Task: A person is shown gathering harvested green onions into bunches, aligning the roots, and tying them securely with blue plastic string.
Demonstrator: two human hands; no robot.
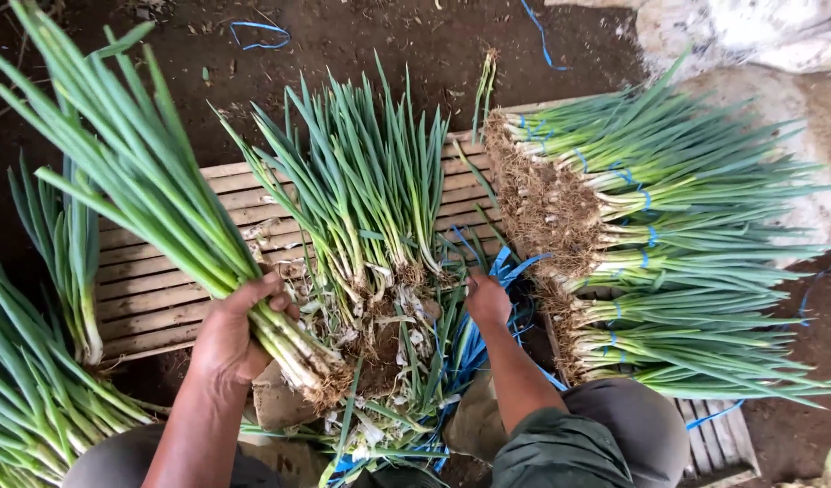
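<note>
**Green onions sorted over a slatted crate**

Left hand (230, 334) closed around a thick bunch of green onions (153, 190), gripped just above the roots, leaves fanning up and to the left, roots hanging near the knees. Right hand (488, 298) reaching into a tangle of blue plastic ties (474, 348), fingers apparently pinched on one strand, though too small and shadowed to be sure. Between the two hands, a loose heap of onions (370, 199) lying on a wooden slatted crate (153, 298), roots toward the person, tips pointing away. On the right, a stack of tied bundles (668, 244) laid sideways, each banded in blue, earthy roots lined up facing the middle. More loose onions (36, 380) at the far left edge, well apart from the stack. Dark soil floor (361, 36) beyond the crate, with scraps of blue tie scattered on it, and pale sacks (750, 36) in the upper right corner.
</note>
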